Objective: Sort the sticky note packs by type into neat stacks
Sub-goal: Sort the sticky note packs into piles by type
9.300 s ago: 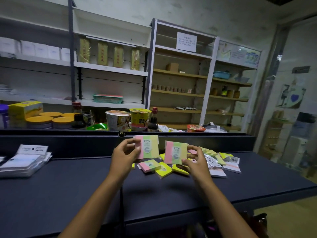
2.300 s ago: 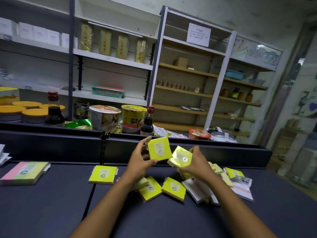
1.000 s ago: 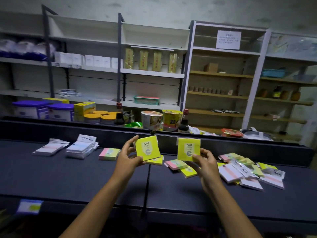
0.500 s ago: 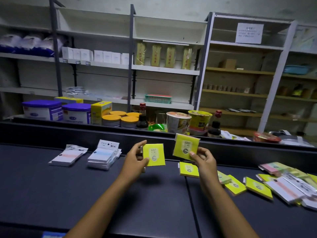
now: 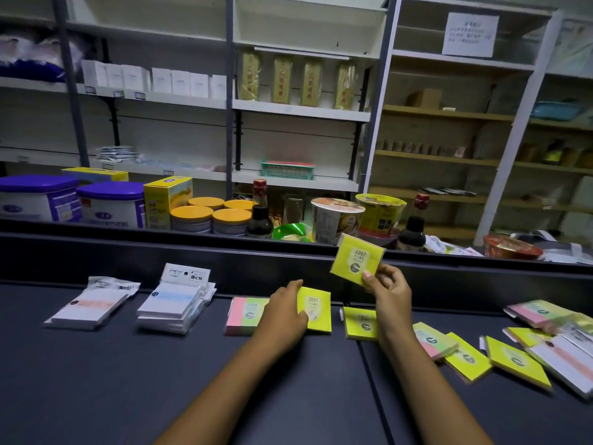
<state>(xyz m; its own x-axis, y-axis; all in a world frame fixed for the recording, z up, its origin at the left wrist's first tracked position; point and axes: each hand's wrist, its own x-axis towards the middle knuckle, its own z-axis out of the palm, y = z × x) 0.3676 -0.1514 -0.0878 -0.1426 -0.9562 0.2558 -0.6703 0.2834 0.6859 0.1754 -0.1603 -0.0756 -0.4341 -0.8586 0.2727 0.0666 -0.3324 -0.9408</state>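
Observation:
My left hand [image 5: 284,311] holds a yellow "2207" sticky note pack [image 5: 317,311] low over the dark counter, just right of a pink-green "2209" stack [image 5: 245,314]. My right hand [image 5: 388,289] pinches a second yellow "2207" pack [image 5: 356,260] by its lower corner, raised and tilted. Another yellow pack [image 5: 361,322] lies flat below that hand. To the left lie two stacks of white packs, one with a pink stripe [image 5: 91,308] and one with a blue stripe [image 5: 175,303]. An unsorted pile [image 5: 519,342] of yellow, pink-green and white packs spreads at the right.
The dark counter [image 5: 128,380] has a raised back ledge [image 5: 160,248]. Behind it stand tubs [image 5: 109,203], jars, sauce bottles [image 5: 260,210] and noodle cups [image 5: 335,218]. Shelving fills the background.
My left hand has lowered its yellow pack down to the counter beside the pink-green stack. My right hand still holds its yellow pack up. The view has shifted slightly left.

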